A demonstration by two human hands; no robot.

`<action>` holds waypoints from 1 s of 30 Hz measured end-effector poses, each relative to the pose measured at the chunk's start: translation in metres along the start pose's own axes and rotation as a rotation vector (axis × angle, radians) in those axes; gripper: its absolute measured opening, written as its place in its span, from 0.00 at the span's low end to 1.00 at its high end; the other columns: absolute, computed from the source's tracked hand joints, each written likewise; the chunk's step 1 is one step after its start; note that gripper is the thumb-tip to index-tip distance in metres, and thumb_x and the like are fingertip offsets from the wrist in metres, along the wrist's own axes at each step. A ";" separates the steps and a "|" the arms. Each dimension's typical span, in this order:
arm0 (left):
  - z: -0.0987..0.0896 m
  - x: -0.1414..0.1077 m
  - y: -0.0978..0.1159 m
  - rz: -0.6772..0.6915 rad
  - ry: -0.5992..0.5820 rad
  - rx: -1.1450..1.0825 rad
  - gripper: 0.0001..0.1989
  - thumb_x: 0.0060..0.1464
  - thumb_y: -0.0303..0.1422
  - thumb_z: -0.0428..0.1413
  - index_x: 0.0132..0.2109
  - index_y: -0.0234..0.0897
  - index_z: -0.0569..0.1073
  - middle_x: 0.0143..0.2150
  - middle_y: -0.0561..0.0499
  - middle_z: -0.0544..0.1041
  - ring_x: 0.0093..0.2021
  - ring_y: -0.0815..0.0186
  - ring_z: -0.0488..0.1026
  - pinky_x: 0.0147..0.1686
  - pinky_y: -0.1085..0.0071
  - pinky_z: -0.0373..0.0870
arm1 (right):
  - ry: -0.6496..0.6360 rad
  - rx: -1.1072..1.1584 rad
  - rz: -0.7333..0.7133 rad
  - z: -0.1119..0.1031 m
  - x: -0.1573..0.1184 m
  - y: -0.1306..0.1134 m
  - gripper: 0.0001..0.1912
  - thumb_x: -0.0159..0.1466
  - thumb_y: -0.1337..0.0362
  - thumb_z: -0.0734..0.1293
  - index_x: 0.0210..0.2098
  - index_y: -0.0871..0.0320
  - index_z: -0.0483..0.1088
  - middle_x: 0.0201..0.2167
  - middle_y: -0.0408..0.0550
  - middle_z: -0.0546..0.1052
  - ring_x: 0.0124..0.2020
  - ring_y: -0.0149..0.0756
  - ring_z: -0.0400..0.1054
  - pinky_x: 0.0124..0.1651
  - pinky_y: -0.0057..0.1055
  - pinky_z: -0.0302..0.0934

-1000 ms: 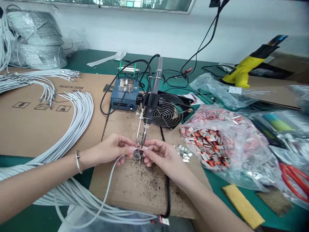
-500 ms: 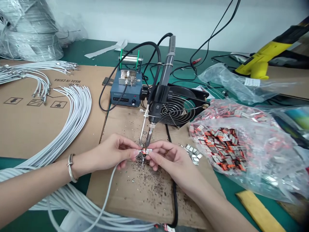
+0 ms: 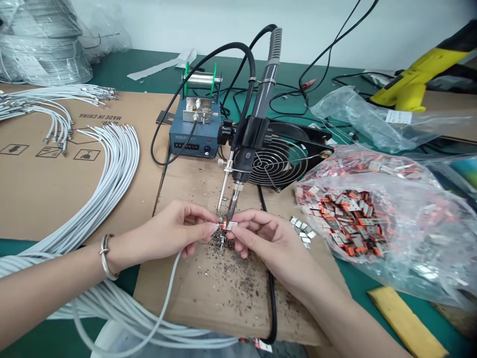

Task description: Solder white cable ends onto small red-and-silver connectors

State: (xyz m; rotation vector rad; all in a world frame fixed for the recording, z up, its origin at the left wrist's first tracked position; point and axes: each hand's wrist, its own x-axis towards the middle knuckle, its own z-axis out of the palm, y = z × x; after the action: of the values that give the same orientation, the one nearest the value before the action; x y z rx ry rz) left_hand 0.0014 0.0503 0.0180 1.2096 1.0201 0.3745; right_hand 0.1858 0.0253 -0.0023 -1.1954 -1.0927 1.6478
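Note:
My left hand [image 3: 184, 229] pinches the end of a white cable [image 3: 169, 288], which hangs down from the fingers in a loop. Between thumb and fingers, my right hand [image 3: 261, 236] holds a small orange and silver connector [image 3: 231, 225]. Cable end and connector meet just under the tip of a stand-mounted soldering iron [image 3: 244, 154]. A thin metal feed tube [image 3: 224, 191] comes down beside the tip. Whether the tip touches the connector is too small to tell. Dark solder crumbs [image 3: 242, 283] lie on the cardboard below the hands.
A blue solder feeder [image 3: 194, 134] and a round fan [image 3: 279, 161] stand behind. White cable bundles [image 3: 119, 169] lie left. At right are loose metal pieces [image 3: 302, 231], a plastic bag of orange connectors [image 3: 354, 223] and a yellow block [image 3: 406, 323]. A black cable [image 3: 273, 303] crosses the cardboard.
The view has shifted slightly. Both hands still hold the parts at the iron tip, with the connector now a little right of where it was against the tip.

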 end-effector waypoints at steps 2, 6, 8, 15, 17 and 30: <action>0.001 -0.001 0.001 0.006 -0.006 -0.007 0.07 0.52 0.33 0.54 0.37 0.32 0.72 0.23 0.58 0.68 0.15 0.79 0.62 0.14 0.82 0.58 | -0.011 0.008 0.002 -0.001 0.000 0.000 0.07 0.52 0.64 0.72 0.29 0.59 0.72 0.19 0.42 0.73 0.18 0.25 0.63 0.19 0.20 0.59; 0.001 -0.001 0.001 0.023 -0.019 -0.041 0.07 0.52 0.34 0.54 0.35 0.33 0.72 0.25 0.57 0.68 0.15 0.79 0.62 0.14 0.82 0.58 | -0.023 0.029 0.007 -0.002 0.000 0.000 0.07 0.52 0.64 0.72 0.29 0.59 0.72 0.21 0.44 0.74 0.18 0.24 0.62 0.19 0.19 0.57; 0.001 -0.002 0.002 0.016 -0.019 -0.043 0.07 0.52 0.33 0.54 0.35 0.33 0.72 0.24 0.58 0.68 0.15 0.79 0.61 0.14 0.82 0.58 | -0.017 0.032 0.009 -0.002 0.000 -0.001 0.07 0.52 0.64 0.72 0.30 0.59 0.73 0.21 0.44 0.75 0.18 0.24 0.62 0.19 0.19 0.56; 0.001 -0.001 0.002 0.012 -0.026 -0.039 0.08 0.52 0.34 0.54 0.36 0.33 0.72 0.24 0.58 0.68 0.15 0.79 0.61 0.15 0.81 0.59 | 0.004 0.032 0.007 -0.002 -0.003 -0.001 0.08 0.51 0.63 0.72 0.30 0.58 0.73 0.21 0.44 0.75 0.18 0.24 0.61 0.19 0.20 0.54; 0.001 0.000 0.001 0.006 -0.008 -0.027 0.08 0.51 0.34 0.54 0.36 0.33 0.72 0.24 0.58 0.68 0.15 0.78 0.61 0.15 0.81 0.59 | 0.006 0.019 0.016 -0.001 -0.003 -0.001 0.08 0.51 0.63 0.72 0.29 0.59 0.72 0.21 0.44 0.75 0.17 0.24 0.60 0.18 0.20 0.54; 0.001 -0.001 0.003 0.028 -0.027 -0.031 0.07 0.52 0.33 0.54 0.35 0.33 0.72 0.21 0.59 0.66 0.15 0.78 0.61 0.15 0.81 0.59 | 0.015 0.015 -0.010 0.000 -0.002 -0.005 0.07 0.51 0.63 0.72 0.29 0.58 0.73 0.20 0.43 0.75 0.17 0.24 0.59 0.17 0.21 0.52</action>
State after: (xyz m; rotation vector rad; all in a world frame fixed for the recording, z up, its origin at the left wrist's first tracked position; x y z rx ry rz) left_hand 0.0024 0.0503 0.0211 1.1989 0.9720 0.3932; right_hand 0.1873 0.0248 0.0028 -1.1889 -1.0741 1.6342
